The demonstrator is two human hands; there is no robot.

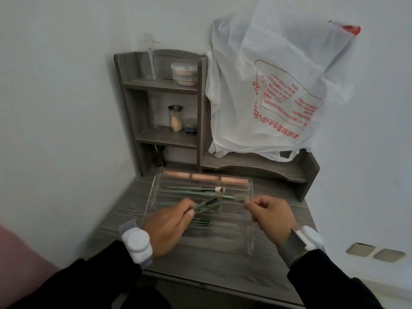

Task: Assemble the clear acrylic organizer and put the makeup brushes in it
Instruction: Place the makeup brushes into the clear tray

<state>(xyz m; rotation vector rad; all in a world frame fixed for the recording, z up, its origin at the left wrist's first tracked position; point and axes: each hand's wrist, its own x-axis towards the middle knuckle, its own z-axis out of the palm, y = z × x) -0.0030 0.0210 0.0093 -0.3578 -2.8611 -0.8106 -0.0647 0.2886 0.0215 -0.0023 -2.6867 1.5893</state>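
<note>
A clear acrylic organizer (250, 221) lies flat on the grey wood-grain desk, with long divider ridges running left to right. Several green-handled makeup brushes (194, 191) lie in its upper lanes, one with a pale tip. My left hand (166, 224) is over the organizer's left side, shut on a bundle of green brushes (208, 206) that fan out to the right. My right hand (270, 216) is at the organizer's right side, its fingers pinched on the bristle end of one brush (239, 197). More green brushes (201, 223) lie under my left hand's fingers.
A peach eyeshadow palette (205, 176) sits along the organizer's far edge. Behind it stands a grey desktop shelf (200, 103) holding jars and a glass vial. A white plastic bag (274, 90) with red print hangs over the shelf's right part. The wall is close on the left.
</note>
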